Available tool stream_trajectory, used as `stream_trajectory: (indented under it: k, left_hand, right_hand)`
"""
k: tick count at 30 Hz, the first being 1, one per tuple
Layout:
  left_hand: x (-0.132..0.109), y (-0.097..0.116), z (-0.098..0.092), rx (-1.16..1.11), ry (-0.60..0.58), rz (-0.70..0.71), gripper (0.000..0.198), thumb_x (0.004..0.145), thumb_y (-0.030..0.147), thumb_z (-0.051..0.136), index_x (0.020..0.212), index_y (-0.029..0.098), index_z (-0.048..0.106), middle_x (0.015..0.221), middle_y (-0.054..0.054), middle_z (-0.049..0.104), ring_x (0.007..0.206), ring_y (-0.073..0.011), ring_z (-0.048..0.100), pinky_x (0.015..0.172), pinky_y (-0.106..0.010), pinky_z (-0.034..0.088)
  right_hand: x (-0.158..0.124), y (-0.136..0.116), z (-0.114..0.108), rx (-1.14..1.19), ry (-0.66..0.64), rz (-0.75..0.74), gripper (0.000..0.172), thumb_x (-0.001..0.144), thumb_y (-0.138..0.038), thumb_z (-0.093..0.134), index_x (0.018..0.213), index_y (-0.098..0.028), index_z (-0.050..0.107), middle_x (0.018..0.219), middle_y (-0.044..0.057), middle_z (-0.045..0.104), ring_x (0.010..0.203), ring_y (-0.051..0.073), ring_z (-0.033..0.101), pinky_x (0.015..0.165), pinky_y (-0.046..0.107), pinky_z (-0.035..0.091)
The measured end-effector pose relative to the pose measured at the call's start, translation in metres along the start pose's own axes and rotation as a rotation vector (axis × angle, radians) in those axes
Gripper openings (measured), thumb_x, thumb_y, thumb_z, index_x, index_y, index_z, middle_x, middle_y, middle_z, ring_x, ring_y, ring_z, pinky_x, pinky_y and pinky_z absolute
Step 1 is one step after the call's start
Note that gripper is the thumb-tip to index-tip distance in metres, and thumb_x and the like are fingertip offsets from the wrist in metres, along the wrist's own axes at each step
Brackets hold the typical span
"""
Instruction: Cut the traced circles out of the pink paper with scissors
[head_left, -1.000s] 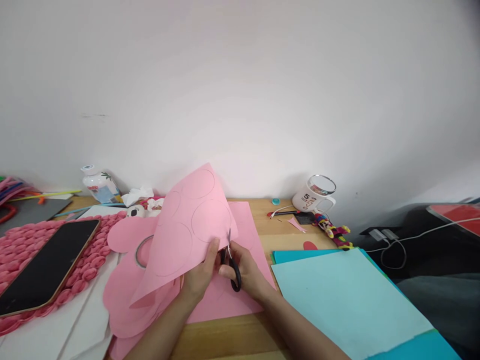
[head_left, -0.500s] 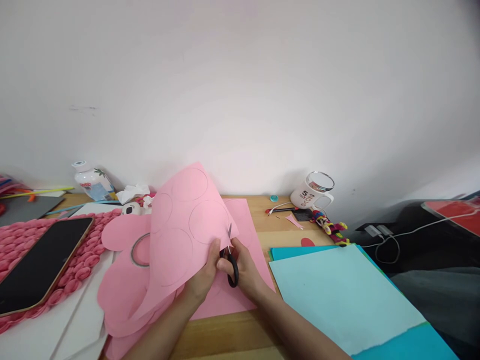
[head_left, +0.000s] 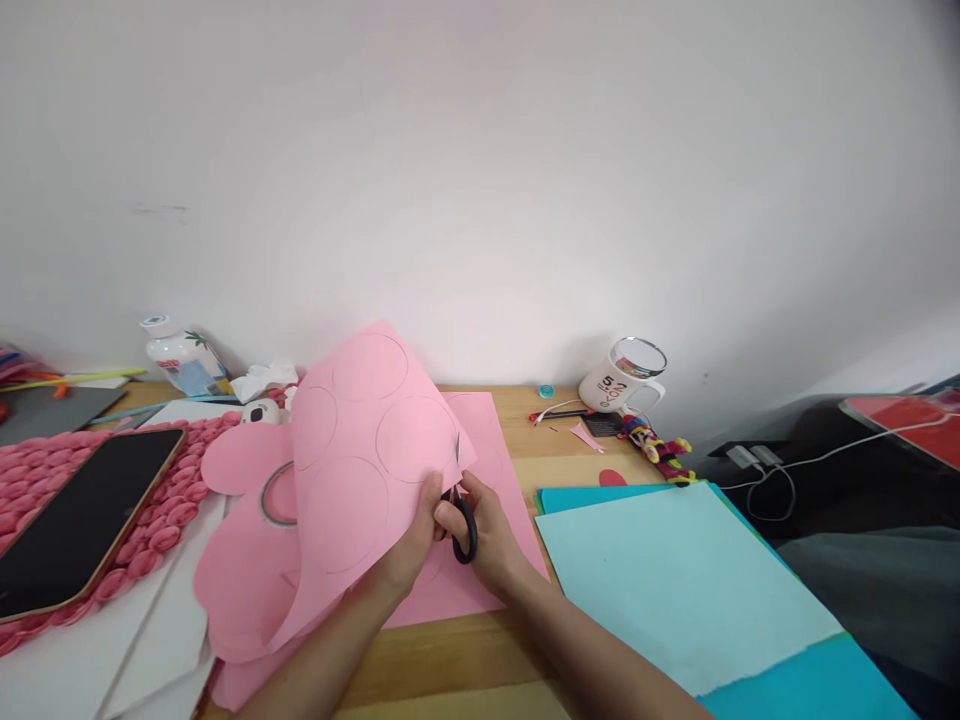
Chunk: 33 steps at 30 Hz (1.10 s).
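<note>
My left hand (head_left: 409, 545) grips the lower right edge of a lifted pink paper sheet (head_left: 352, 470) with several pencilled circles drawn on it. My right hand (head_left: 487, 535) is closed on black-handled scissors (head_left: 461, 510), whose blades point up into the sheet's edge beside one circle. More pink sheets (head_left: 487, 450) lie flat on the wooden table (head_left: 457, 660) under both hands.
Light blue paper sheets (head_left: 675, 580) lie at the right. A white mug (head_left: 626, 380), small craft bits and a beaded toy (head_left: 660, 445) stand behind. A phone (head_left: 82, 520) rests on a pink knitted mat (head_left: 34, 480) at the left, near a bottle (head_left: 180, 355) and a tape ring (head_left: 274, 495).
The view has shifted slightly; the hands, sheet and scissors sit a little higher. The scissor blades have gone a bit further along the sheet's edge.
</note>
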<state>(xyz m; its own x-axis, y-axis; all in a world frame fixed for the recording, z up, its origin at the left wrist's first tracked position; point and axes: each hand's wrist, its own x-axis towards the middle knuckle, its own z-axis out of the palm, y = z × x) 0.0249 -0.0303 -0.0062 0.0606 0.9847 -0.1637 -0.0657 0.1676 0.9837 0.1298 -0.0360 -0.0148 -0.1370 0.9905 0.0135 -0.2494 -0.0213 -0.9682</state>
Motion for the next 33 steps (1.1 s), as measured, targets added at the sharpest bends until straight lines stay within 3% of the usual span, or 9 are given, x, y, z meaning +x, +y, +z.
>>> stream_trajectory:
  k: [3, 6, 12, 16, 21, 25, 33]
  left_hand:
    - [0.000, -0.004, 0.000, 0.057, 0.062, 0.055, 0.040, 0.074, 0.056, 0.057, 0.083, 0.019, 0.068, 0.088, -0.007, 0.070, 0.101, -0.0240, 0.060, 0.100, -0.035, 0.038]
    - [0.001, -0.009, -0.002, 0.112, 0.101, 0.127, 0.043, 0.076, 0.054, 0.057, 0.103, 0.022, 0.064, 0.115, -0.008, 0.063, 0.125, -0.0233, 0.043, 0.111, -0.036, 0.024]
    - [0.001, -0.010, -0.003, 0.212, 0.133, 0.198, 0.044, 0.079, 0.051, 0.054, 0.111, 0.022, 0.060, 0.123, -0.008, 0.059, 0.131, -0.0226, 0.035, 0.114, -0.038, 0.016]
    - [-0.002, -0.005, 0.002, 0.089, 0.035, 0.118, 0.050, 0.078, 0.056, 0.051, 0.110, 0.020, 0.062, 0.128, -0.009, 0.055, 0.131, -0.0242, 0.036, 0.114, -0.039, 0.020]
    - [-0.003, -0.002, 0.008, 0.025, 0.064, 0.126, 0.043, 0.079, 0.050, 0.054, 0.106, 0.019, 0.064, 0.123, -0.009, 0.060, 0.126, -0.0230, 0.044, 0.112, -0.036, 0.025]
    - [-0.004, 0.004, 0.009, -0.008, -0.018, 0.099, 0.039, 0.080, 0.049, 0.053, 0.097, 0.018, 0.068, 0.106, -0.009, 0.069, 0.113, -0.0235, 0.056, 0.108, -0.038, 0.032]
    - [-0.005, 0.013, 0.009, -0.061, -0.014, 0.059, 0.034, 0.075, 0.051, 0.058, 0.088, 0.021, 0.069, 0.101, -0.005, 0.071, 0.106, -0.0223, 0.060, 0.102, -0.034, 0.040]
  right_hand:
    - [0.000, 0.000, -0.003, 0.012, 0.009, -0.010, 0.030, 0.069, -0.034, 0.069, 0.074, -0.020, 0.043, 0.053, -0.009, 0.038, 0.049, 0.008, 0.032, 0.045, 0.020, 0.027]
    - [0.001, -0.001, -0.008, 0.014, -0.032, -0.014, 0.028, 0.070, -0.031, 0.070, 0.080, -0.020, 0.046, 0.055, -0.009, 0.033, 0.050, 0.008, 0.025, 0.043, 0.020, 0.020]
    - [0.002, -0.002, -0.013, 0.008, -0.078, -0.012, 0.024, 0.073, -0.029, 0.066, 0.088, -0.019, 0.050, 0.058, -0.008, 0.035, 0.053, 0.009, 0.026, 0.045, 0.021, 0.021]
    - [0.001, -0.004, -0.011, -0.019, -0.045, -0.030, 0.023, 0.073, -0.029, 0.066, 0.086, -0.019, 0.049, 0.056, -0.009, 0.032, 0.053, 0.008, 0.024, 0.045, 0.021, 0.020]
    - [0.002, -0.005, -0.010, -0.032, -0.005, -0.038, 0.024, 0.072, -0.029, 0.066, 0.076, -0.020, 0.044, 0.055, -0.009, 0.031, 0.051, 0.008, 0.023, 0.044, 0.020, 0.019]
    - [0.002, -0.002, -0.011, -0.031, -0.018, -0.038, 0.024, 0.073, -0.030, 0.066, 0.075, -0.020, 0.043, 0.054, -0.009, 0.032, 0.051, 0.008, 0.024, 0.045, 0.020, 0.022]
    - [0.003, 0.000, -0.011, -0.020, -0.006, -0.026, 0.025, 0.073, -0.031, 0.066, 0.077, -0.019, 0.045, 0.054, -0.009, 0.034, 0.051, 0.008, 0.027, 0.048, 0.020, 0.031]
